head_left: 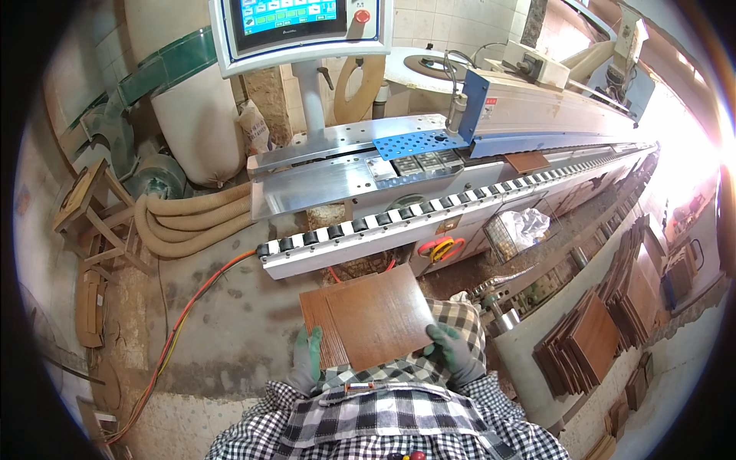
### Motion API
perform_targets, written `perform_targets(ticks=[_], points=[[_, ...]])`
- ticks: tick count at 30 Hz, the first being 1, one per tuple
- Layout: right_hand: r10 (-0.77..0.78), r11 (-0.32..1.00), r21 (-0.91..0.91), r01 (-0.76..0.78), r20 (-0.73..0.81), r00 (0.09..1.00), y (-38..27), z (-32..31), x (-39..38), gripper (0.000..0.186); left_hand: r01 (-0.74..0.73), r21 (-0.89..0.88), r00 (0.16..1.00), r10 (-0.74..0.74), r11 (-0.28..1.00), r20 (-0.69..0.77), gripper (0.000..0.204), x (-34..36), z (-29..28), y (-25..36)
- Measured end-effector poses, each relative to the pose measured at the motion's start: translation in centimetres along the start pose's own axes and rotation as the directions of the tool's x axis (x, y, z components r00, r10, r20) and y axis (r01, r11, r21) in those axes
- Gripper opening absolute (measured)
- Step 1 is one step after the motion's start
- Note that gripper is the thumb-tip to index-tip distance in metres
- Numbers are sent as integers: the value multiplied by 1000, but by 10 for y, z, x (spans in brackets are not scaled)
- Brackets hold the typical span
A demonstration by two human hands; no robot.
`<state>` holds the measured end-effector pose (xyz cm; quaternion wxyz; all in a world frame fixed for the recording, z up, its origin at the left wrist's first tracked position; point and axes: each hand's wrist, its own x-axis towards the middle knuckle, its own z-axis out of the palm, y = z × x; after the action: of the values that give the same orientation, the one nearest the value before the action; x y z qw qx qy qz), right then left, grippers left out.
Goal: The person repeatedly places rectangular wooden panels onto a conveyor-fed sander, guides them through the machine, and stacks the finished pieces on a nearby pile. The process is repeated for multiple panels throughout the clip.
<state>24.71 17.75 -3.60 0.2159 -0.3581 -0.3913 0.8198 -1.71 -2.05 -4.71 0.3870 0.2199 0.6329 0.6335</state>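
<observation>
Nearest: black-and-white checked apron (368, 418). Left hand (305, 362) and right hand (452, 354), both in grey-green gloves, hold a pair of overlapping sheets in front of the apron: smooth brown rectangular upper panel (383, 318) over dark brown wood-grain lower panel (322, 318), its strip showing at left. Left fingers clamped on the lower panel's left edge; right fingers clamped at the upper panel's near right corner, grip underneath hidden. Pair lies between the hands and ahead of both, long axis roughly left-right; left hand nearer the exposed strip, right nearer the upper panel. Stacked brown panels (586, 341) off right. Beyond: white rail with black rollers (330, 253), near the panels' far edges, then silver metal tabletop (314, 188), white-framed control screen (287, 19) above.
</observation>
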Motion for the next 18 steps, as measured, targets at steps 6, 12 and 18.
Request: perform_targets(ticks=[6, 12, 18], points=[[-248, 962, -95, 256, 88, 965, -85, 8, 20, 43, 7, 54, 999, -4, 999, -45, 41, -10, 9, 18], [-341, 923, -192, 334, -1, 940, -178, 62, 93, 52, 100, -113, 993, -107, 989, -55, 39, 7, -2, -17], [-288, 935, -210, 287, 24, 957, -216, 80, 174, 38, 86, -64, 994, -90, 994, -55, 41, 8, -3, -14]])
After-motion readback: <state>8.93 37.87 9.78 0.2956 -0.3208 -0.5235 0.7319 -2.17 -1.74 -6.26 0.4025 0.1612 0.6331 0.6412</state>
